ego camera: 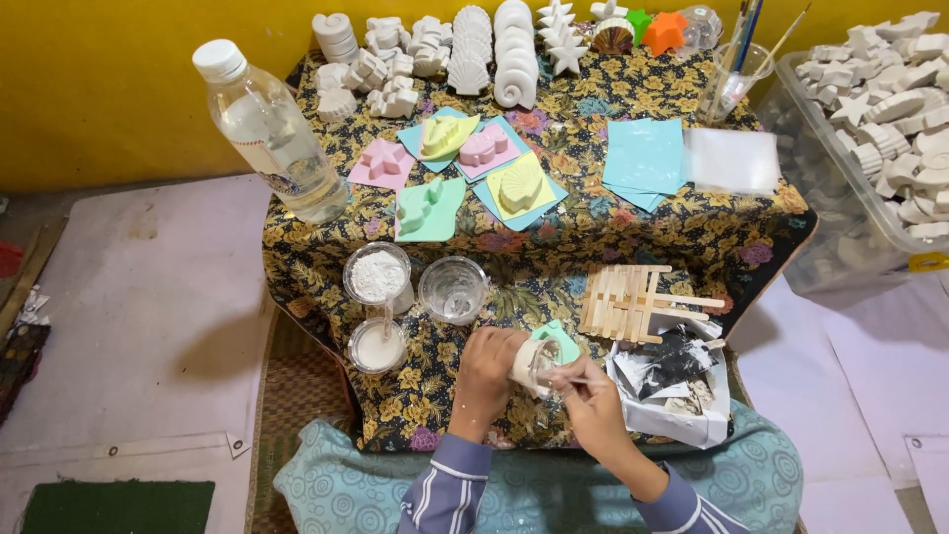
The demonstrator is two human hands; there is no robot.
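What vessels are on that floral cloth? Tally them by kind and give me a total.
Plastic bottle: 1
Clear cups standing on the cloth: 3 (powder cup, near-empty cup, white-liquid cup)
Held cup, gripped by the left hand while the right hand holds a thin stick to it: 1
Brush cup: 1
Total: 6

Bright, even light fills the scene, and colours read strongly against the yellow wall (119, 89). Shadows are soft and short; a faint one lies left of the low table (297, 267) on the pale floor mat (148, 297). The clear plastic bottle (269, 129) shows small glints. The wide lens bends lines near the edges, and the bottle leans outward. Focus is sharp centrally, slightly softer at the corners.
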